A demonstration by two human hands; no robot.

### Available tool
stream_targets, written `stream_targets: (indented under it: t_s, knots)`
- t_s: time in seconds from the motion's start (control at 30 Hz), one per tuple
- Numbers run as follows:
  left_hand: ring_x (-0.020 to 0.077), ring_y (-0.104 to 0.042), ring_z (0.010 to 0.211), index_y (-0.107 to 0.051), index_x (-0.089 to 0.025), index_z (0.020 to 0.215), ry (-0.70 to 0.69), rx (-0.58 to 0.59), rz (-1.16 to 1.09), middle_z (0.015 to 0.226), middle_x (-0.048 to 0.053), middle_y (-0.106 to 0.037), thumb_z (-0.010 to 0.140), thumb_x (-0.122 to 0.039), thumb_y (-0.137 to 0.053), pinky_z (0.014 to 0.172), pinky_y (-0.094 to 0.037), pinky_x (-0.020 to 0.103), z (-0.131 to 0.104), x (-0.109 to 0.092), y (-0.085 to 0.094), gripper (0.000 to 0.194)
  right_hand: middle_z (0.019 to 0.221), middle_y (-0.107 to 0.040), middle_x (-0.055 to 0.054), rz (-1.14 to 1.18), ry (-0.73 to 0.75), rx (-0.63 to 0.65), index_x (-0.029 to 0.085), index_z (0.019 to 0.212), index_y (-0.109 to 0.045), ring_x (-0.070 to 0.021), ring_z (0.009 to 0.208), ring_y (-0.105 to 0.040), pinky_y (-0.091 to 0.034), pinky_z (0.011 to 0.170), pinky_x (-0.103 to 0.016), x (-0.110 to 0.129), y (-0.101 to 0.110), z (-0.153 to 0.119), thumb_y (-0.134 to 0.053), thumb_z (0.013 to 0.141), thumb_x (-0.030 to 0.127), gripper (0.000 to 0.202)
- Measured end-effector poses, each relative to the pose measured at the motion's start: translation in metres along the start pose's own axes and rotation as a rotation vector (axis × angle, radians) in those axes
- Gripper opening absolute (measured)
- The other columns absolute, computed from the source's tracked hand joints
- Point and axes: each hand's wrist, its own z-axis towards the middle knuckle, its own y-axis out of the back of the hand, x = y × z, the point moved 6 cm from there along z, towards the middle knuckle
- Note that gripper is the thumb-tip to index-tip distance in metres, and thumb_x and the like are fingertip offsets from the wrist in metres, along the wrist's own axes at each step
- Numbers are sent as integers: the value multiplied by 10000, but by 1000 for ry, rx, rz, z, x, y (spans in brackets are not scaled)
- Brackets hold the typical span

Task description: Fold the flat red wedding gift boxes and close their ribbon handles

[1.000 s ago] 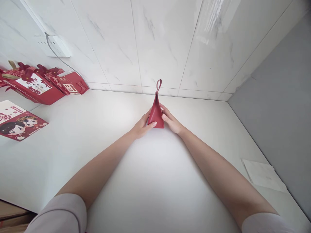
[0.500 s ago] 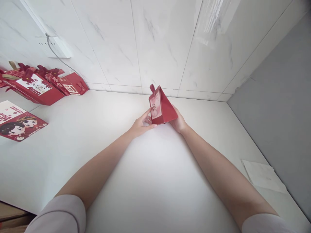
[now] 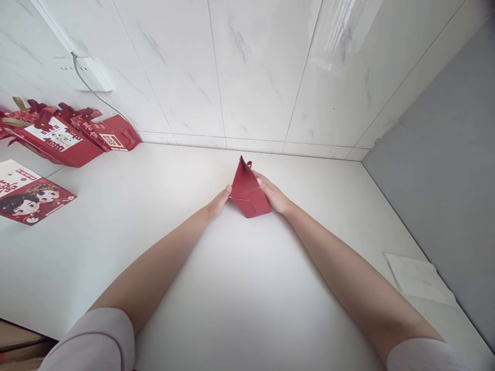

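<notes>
A small red box (image 3: 249,193) with a pointed top is held between both hands above the white table (image 3: 247,304). Its plain red side and bottom panel face me, and a bit of its ribbon loop shows behind the top right. My left hand (image 3: 219,203) grips the left side, with its fingertips hidden behind the box. My right hand (image 3: 274,195) holds the right side, fingers against the panel. The printed picture side is out of sight.
Red gift boxes (image 3: 64,141) with ribbon handles stand at the back left by the wall. A printed card box (image 3: 36,198) lies nearer on the left. White tissue (image 3: 419,278) lies at the right edge. Cardboard (image 3: 19,342) shows at the bottom left.
The box has been turned and tipped, so its bottom now shows and its printed side is hidden. Both hands have shifted with it, keeping their hold.
</notes>
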Motion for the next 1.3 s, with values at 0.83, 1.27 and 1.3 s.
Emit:
stream_targets:
  t_s: [0.83,1.27,1.3]
  knots:
    - [243,-604,1058,-487,-218,877,-203,-514,80,1048,64,-640,879,-694,-408,911,-472,392,-5,-21,18,483,1211,-604,-57,-129,87,-421,294,1064,-398,-234,1084,-603,-497,898,-414,-1,14,-8,-570,851,592,404]
    - [236,-568,1143,-678,-220,1083,-238,-283,631,1190,81,-615,890,-472,-559,1011,-437,370,0,-34,22,339,1010,-619,-67,-330,147,-395,247,728,-564,-244,933,-593,-480,863,-421,2,27,-4,-348,944,627,487]
    - [245,-558,1172,-685,-225,1092,-196,-240,623,1235,84,-595,875,-480,-575,1023,-438,377,1,-30,24,353,1018,-621,-66,-320,139,-386,247,741,-582,-245,937,-597,-480,869,-421,1,28,-3,-349,942,631,492]
